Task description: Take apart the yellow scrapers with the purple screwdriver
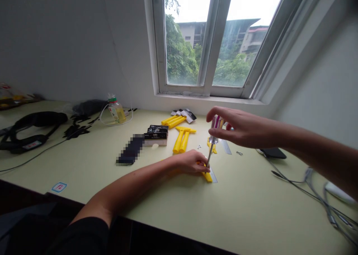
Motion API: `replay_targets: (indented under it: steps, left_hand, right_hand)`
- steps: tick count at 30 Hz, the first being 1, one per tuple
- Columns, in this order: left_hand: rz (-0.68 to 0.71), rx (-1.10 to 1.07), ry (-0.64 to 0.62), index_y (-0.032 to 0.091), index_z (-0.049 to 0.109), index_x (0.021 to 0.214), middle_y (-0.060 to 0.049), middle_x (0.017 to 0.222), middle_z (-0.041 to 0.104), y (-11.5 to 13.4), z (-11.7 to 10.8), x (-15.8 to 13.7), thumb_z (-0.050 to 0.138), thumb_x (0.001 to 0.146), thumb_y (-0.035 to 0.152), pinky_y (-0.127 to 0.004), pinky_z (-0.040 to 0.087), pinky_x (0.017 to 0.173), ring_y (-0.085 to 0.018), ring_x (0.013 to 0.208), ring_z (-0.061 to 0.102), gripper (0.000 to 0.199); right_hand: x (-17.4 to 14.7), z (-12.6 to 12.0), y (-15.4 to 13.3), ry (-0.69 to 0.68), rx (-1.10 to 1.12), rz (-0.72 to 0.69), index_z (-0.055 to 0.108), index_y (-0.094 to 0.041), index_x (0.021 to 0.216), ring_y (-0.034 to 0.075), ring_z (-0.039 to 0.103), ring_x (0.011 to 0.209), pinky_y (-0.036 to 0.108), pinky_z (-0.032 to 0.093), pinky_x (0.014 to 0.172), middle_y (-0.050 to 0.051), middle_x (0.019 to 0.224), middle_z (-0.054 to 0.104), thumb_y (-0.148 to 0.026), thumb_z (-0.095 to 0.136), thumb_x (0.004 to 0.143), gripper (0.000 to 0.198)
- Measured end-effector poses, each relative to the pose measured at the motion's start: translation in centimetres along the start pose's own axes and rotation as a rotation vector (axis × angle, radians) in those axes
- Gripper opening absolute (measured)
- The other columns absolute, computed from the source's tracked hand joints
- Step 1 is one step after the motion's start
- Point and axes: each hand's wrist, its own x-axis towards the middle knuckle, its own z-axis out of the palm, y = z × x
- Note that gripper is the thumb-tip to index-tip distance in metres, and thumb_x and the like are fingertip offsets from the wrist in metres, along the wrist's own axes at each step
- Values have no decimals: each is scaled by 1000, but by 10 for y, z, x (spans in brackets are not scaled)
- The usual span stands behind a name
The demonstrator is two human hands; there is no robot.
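My right hand [232,126] is closed round the clear and purple handle of a screwdriver [214,131]. Its steel shaft points down, slightly tilted, to the head of a yellow scraper [207,177]. Pressed on that scraper, with fingers closed, is my left hand [192,161]; it hides most of the handle. A thin metal blade [213,175] lies along the scraper's right side. The screwdriver's tip is hidden by my left fingers. Just beyond are another yellow scraper head [212,146], a second metal blade [225,146] and small loose screws [199,146].
Yellow T-shaped scrapers [181,140] lie behind my left hand, near more yellow handles [173,121] and a black-topped box [156,136]. A bottle [116,111] stands at the back left, a headset [30,130] farther left. Cables [310,191] and a black phone-like slab [273,153] lie right.
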Motion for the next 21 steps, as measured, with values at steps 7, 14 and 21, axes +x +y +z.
replay_targets:
  steps: [7,14,21]
  left_hand:
    - [29,21,20,15,69,76,4,64,48,-3,2,1,67,83,39,-20,34,61,-8,60,42,25]
    - [13,19,18,16,64,69,4,65,47,-2,2,0,68,81,44,-21,32,59,-8,60,40,31]
    - [-4,48,-20,17,69,75,3,66,48,8,-3,-1,68,81,40,-21,35,61,-9,63,43,24]
  right_hand:
    - [4,4,13,90,-326,222,62,-21,106,24,59,59,34,38,57,8,68,65,-55,34,92,46]
    - [-2,-15,8,-124,2,104,49,-24,130,23,66,78,32,46,64,7,99,72,-50,48,87,50]
    - [-4,-12,12,-97,-18,31,56,-25,121,19,64,74,29,45,60,5,95,71,-45,51,88,39]
